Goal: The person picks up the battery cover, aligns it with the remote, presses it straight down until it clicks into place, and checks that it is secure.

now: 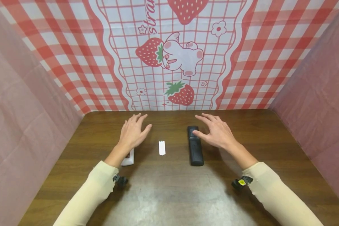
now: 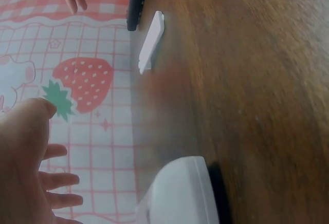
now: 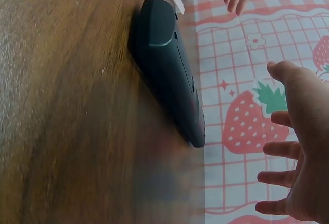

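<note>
My left hand (image 1: 131,133) is held out over the table with its fingers spread, nothing in its grasp. Partly hidden under that wrist lies a white rounded device (image 1: 129,159), whose smooth white end (image 2: 180,196) shows large in the left wrist view. My right hand (image 1: 218,133) is likewise spread and holds nothing. Its thumb overlaps the far end of a long black remote control (image 1: 196,152) in the head view; the right wrist view has the fingers apart from that remote (image 3: 172,75). Between the hands lies a small white battery cover (image 1: 162,147) with little tabs.
The wooden table (image 1: 164,188) ends at a hanging red-and-white strawberry cloth (image 1: 169,62). Pink cloth walls (image 1: 316,78) close in both sides. A dark wrist camera (image 1: 121,180) is strapped at the left cuff, another camera (image 1: 241,182) at the right.
</note>
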Demonstrator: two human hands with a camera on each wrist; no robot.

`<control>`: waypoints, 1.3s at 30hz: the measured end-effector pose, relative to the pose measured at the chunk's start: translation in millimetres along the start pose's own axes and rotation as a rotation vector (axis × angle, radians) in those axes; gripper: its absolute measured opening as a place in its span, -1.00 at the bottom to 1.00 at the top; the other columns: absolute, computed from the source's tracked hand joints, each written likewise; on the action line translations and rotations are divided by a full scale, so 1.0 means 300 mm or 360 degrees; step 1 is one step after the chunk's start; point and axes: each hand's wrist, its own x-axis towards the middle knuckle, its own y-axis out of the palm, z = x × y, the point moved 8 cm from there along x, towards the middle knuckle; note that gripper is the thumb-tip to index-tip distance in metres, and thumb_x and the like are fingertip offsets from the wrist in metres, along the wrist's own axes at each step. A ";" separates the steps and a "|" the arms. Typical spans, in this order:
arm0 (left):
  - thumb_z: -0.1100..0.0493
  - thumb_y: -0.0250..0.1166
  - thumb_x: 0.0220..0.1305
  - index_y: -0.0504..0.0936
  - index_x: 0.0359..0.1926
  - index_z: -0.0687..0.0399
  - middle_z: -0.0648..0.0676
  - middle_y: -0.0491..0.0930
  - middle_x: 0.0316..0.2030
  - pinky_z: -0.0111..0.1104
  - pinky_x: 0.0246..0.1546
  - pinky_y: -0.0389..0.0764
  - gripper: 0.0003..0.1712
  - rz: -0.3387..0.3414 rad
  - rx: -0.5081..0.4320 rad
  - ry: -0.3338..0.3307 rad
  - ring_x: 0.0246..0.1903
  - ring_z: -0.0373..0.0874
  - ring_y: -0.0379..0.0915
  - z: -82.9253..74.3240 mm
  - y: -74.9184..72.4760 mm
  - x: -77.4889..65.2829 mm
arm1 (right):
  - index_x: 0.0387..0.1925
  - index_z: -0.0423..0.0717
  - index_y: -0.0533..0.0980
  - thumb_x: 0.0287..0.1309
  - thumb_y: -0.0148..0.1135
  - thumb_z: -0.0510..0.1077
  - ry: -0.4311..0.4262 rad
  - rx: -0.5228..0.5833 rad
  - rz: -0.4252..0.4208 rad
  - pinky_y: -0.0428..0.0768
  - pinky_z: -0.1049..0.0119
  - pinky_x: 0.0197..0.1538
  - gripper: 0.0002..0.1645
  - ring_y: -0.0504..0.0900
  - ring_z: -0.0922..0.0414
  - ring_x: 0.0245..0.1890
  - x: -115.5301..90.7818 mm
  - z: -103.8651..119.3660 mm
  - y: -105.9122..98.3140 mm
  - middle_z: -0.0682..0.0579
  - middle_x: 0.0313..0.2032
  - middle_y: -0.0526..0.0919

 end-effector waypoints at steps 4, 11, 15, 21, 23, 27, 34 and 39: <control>-0.24 0.13 0.68 0.41 0.70 0.01 0.33 0.32 0.71 0.42 0.76 0.25 -0.23 -0.0002 0.0008 -0.0010 0.73 0.39 0.19 0.014 0.001 -0.004 | 0.68 0.14 0.43 0.44 0.41 0.34 -0.0017 0.0002 -0.0010 0.60 -0.55 0.42 -0.07 0.46 -0.38 0.58 0.005 0.009 0.011 -0.23 0.66 0.45; -0.25 0.14 0.69 0.40 0.70 0.02 0.34 0.31 0.72 0.41 0.74 0.30 -0.22 -0.0003 0.0000 -0.0045 0.72 0.39 0.20 0.041 -0.001 -0.013 | 0.69 0.15 0.41 0.45 0.39 0.35 -0.0026 0.0019 0.0001 0.58 -0.55 0.45 -0.07 0.47 -0.37 0.58 0.016 0.025 0.026 -0.23 0.66 0.45; -0.23 0.15 0.69 0.40 0.70 0.02 0.34 0.31 0.72 0.40 0.72 0.33 -0.23 -0.0001 -0.0011 -0.0069 0.71 0.39 0.21 0.060 -0.004 -0.019 | 0.68 0.15 0.43 0.43 0.42 0.34 -0.0024 0.0028 0.0000 0.57 -0.55 0.46 -0.06 0.46 -0.37 0.58 0.021 0.035 0.031 -0.22 0.66 0.46; -0.22 0.15 0.69 0.41 0.70 0.01 0.33 0.32 0.71 0.41 0.66 0.43 -0.24 -0.0034 -0.0017 -0.0099 0.69 0.38 0.25 0.093 -0.016 -0.024 | 0.66 0.15 0.45 0.43 0.43 0.34 -0.0045 0.0008 -0.0013 0.62 -0.52 0.41 -0.09 0.50 -0.36 0.55 0.035 0.052 0.047 -0.21 0.63 0.49; -0.22 0.14 0.69 0.41 0.70 0.01 0.32 0.32 0.72 0.41 0.64 0.45 -0.24 -0.0039 -0.0029 -0.0105 0.69 0.37 0.25 0.101 -0.018 -0.025 | 0.66 0.14 0.46 0.43 0.42 0.34 -0.0052 -0.0002 -0.0008 0.63 -0.52 0.41 -0.09 0.50 -0.36 0.55 0.039 0.059 0.053 -0.21 0.63 0.50; -0.21 0.14 0.68 0.40 0.70 0.01 0.31 0.30 0.73 0.40 0.63 0.46 -0.24 -0.0036 -0.0032 -0.0121 0.68 0.37 0.26 0.117 -0.018 -0.028 | 0.66 0.14 0.45 0.42 0.41 0.37 -0.0062 -0.0019 0.0017 0.63 -0.51 0.43 -0.07 0.50 -0.36 0.56 0.045 0.074 0.069 -0.21 0.64 0.50; -0.19 0.15 0.68 0.40 0.70 0.01 0.32 0.32 0.71 0.36 0.59 0.52 -0.25 -0.0037 0.0001 -0.0173 0.67 0.36 0.29 0.147 -0.024 -0.038 | 0.67 0.15 0.45 0.40 0.42 0.38 -0.0077 -0.0019 0.0057 0.60 -0.50 0.49 -0.05 0.49 -0.33 0.58 0.051 0.099 0.089 -0.19 0.65 0.48; -0.17 0.14 0.69 0.40 0.70 0.03 0.33 0.32 0.71 0.35 0.57 0.55 -0.25 -0.0033 0.0021 -0.0197 0.66 0.36 0.30 0.169 -0.021 -0.043 | 0.67 0.16 0.45 0.40 0.40 0.40 -0.0090 -0.0016 0.0071 0.62 -0.49 0.47 -0.05 0.49 -0.33 0.58 0.058 0.117 0.099 -0.19 0.65 0.48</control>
